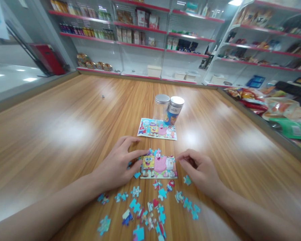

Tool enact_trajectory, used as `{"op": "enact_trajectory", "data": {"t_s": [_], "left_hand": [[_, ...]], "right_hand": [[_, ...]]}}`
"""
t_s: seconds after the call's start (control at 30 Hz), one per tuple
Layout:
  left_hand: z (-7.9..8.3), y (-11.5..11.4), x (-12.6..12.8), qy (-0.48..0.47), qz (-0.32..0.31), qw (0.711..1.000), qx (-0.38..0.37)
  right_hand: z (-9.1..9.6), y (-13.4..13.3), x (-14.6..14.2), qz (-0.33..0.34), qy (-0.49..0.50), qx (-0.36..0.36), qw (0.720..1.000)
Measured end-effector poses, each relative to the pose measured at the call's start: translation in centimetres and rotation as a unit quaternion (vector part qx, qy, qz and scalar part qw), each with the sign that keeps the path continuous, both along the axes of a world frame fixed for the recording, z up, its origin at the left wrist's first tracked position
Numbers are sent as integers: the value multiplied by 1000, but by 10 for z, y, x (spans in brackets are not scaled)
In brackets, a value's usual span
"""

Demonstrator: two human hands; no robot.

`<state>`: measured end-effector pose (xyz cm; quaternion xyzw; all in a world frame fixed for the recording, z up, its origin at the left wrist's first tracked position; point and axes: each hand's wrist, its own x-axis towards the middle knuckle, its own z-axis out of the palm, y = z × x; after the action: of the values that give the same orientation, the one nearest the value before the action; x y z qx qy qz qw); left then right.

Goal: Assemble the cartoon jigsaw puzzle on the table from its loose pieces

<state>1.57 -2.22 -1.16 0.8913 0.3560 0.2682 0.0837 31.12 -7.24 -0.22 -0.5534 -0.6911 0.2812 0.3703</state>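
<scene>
A partly joined jigsaw puzzle (160, 165) with a yellow square figure and a pink star figure lies flat on the wooden table. At its left edge rests my left hand (121, 160), fingers spread, the index fingertip touching the top left corner. My right hand (199, 165) is at the right edge with thumb and fingers curled together; whether a piece sits between them is hidden. Several loose puzzle pieces (134, 205) are scattered in front, mostly light blue. Behind the puzzle lies a printed picture sheet (157, 130) with the same figures.
On the far side of the sheet stand a clear jar (161, 108) with a silver lid and a blue printed can (174, 112). A small object (103, 96) lies far left on the table (65, 160). Packaged goods (288, 129) line the right side; stocked shelves (140, 45) stand behind.
</scene>
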Motion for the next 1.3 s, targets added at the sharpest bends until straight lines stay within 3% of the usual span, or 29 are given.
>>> {"op": "enact_trajectory", "data": {"t_s": [0.13, 0.3, 0.67, 0.87, 0.93, 1.03, 1.13, 1.2, 1.3], "left_hand": [[4, -1, -1, -80, -87, 993, 28], [4, -4, -1, -30, -183, 983, -2], [-4, 0, -3, -37, -150, 988, -16], [0, -3, -1, -57, -157, 986, -19], [1, -1, -2, -99, -119, 988, -29], [1, 10, -8, -201, 45, 976, -73], [-1, 24, -16, -282, 211, 919, -177], [-2, 30, -20, -324, 251, 886, -214], [-2, 32, -19, -304, 239, 893, -230]], "right_hand": [[-2, 4, 2, -50, 34, -21, 998], [-3, 3, 1, -28, 10, -10, 1000], [0, -9, 0, 93, 29, 9, 995], [2, -9, -1, 153, -19, 90, 984], [1, -8, -1, 157, -32, 120, 980], [1, -7, 0, 141, -50, 132, 980], [4, -4, 2, 139, -73, 113, 981], [4, -3, 2, 153, -87, 100, 979], [1, -2, 2, 173, -114, 97, 973]]}}
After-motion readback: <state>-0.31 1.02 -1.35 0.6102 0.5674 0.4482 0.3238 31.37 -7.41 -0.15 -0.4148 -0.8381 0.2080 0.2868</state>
